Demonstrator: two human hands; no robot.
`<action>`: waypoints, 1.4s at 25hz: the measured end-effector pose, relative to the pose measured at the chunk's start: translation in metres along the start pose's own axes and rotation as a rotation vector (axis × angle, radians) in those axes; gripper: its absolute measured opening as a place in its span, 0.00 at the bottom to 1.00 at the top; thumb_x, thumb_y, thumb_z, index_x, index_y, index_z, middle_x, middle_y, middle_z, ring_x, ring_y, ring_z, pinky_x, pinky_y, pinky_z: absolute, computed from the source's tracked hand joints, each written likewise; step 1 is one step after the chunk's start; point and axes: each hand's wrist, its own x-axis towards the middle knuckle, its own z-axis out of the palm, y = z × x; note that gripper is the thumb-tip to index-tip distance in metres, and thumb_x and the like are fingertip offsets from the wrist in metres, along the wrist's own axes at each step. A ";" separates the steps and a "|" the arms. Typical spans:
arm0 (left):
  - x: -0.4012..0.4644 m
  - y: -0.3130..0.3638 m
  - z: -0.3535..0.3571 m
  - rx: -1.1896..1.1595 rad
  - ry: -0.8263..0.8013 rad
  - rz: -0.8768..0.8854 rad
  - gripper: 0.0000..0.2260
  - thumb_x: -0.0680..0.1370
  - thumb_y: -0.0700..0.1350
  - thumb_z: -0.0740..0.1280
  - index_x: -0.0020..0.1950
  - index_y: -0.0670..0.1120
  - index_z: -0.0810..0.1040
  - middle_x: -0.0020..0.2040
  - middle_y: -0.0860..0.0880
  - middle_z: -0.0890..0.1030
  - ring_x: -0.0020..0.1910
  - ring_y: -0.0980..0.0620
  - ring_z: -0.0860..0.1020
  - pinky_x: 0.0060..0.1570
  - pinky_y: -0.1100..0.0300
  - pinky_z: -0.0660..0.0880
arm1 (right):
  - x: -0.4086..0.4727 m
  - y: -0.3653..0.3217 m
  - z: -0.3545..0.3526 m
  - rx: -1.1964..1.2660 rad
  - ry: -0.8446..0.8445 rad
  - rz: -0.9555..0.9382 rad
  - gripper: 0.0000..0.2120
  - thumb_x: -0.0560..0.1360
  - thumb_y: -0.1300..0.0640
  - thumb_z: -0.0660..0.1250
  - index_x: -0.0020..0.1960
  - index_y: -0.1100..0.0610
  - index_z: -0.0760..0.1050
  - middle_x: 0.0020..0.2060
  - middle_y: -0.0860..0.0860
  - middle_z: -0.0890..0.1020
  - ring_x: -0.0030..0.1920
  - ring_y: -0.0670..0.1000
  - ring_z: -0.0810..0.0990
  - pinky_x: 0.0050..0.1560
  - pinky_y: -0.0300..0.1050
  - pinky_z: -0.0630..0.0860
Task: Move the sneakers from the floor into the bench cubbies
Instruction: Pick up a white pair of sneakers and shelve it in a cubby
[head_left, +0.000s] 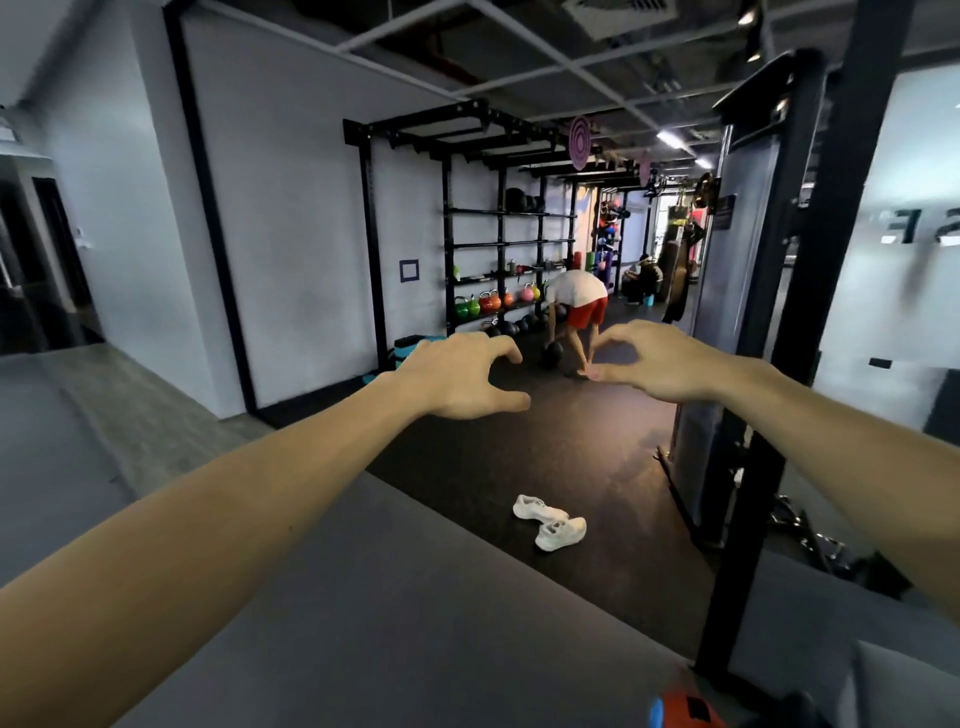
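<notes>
Two white sneakers lie side by side on the dark rubber floor, one (537, 508) a little farther off and one (561, 534) nearer and to its right. Both my arms stretch forward at chest height, well above the sneakers. My left hand (462, 376) has its fingers curled and apart with nothing in it. My right hand (660, 361) is likewise empty, thumb and fingers spread in an arc. No bench cubbies show in this view.
A grey padded surface (395, 597) fills the foreground below my arms. A black steel post (769, 467) stands at the right beside frosted glass. Farther back a person (579, 306) bends over a ball near a rack of kettlebells (493, 301).
</notes>
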 end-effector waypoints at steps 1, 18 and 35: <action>0.024 -0.013 0.003 0.002 0.005 0.001 0.27 0.72 0.67 0.63 0.68 0.58 0.67 0.65 0.51 0.72 0.62 0.50 0.72 0.60 0.44 0.71 | 0.025 0.009 0.001 -0.005 0.003 0.001 0.25 0.75 0.42 0.65 0.68 0.54 0.70 0.65 0.52 0.74 0.63 0.51 0.71 0.56 0.41 0.64; 0.476 -0.305 0.121 -0.002 0.007 0.150 0.27 0.72 0.67 0.63 0.68 0.57 0.69 0.64 0.52 0.73 0.61 0.50 0.73 0.58 0.47 0.72 | 0.488 0.161 0.118 -0.012 0.083 0.182 0.28 0.75 0.43 0.65 0.72 0.53 0.65 0.68 0.55 0.70 0.68 0.54 0.68 0.65 0.47 0.63; 0.921 -0.397 0.281 -0.110 -0.064 0.251 0.28 0.70 0.69 0.64 0.66 0.59 0.69 0.61 0.54 0.74 0.57 0.52 0.74 0.57 0.45 0.73 | 0.839 0.443 0.177 -0.013 0.094 0.316 0.28 0.76 0.44 0.65 0.72 0.54 0.65 0.66 0.55 0.71 0.67 0.54 0.69 0.65 0.47 0.64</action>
